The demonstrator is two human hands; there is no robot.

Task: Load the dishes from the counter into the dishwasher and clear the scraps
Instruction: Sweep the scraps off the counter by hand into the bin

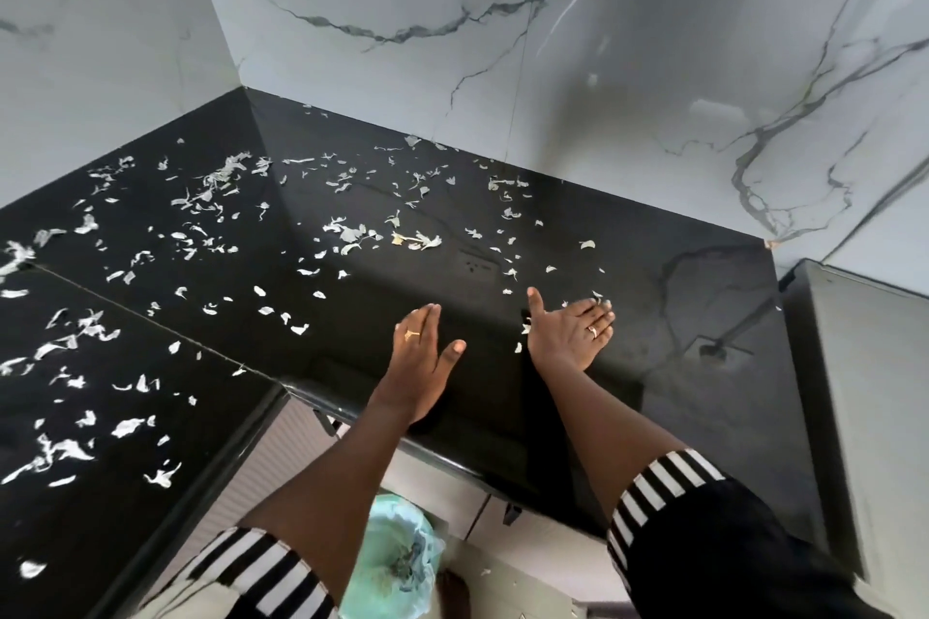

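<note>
While no dishes show anywhere on the bench (653, 327), the scraps (352, 234) cover most of it. These pale, torn, peel-like flakes lie thickest on the left section and across the middle, and almost run out at the right. The left hand (422, 357) hovers low near the front edge, flat and palm-down, fingers straight and close together with the thumb splayed out; it holds nothing. Below the edge, between the two forearms, stands a bin (397, 563) lined with a pale green bag, with some waste in it. The right hand (568, 332) is likewise spread and empty, thumb pointing away, fingers together, with a few flakes just beside its fingertips. Whether its outer edge touches the surface I cannot tell.

By their look the flakes are thin, soft and nearly weightless, so a quick stroke would likely scatter them, and some may cling to skin or to the glossy stone. Pinching each one seems poor value. It looks better to rake them with the side of a flat hand into a heap at the front edge, then cup the other hand beneath and drop them into the bin.
</note>
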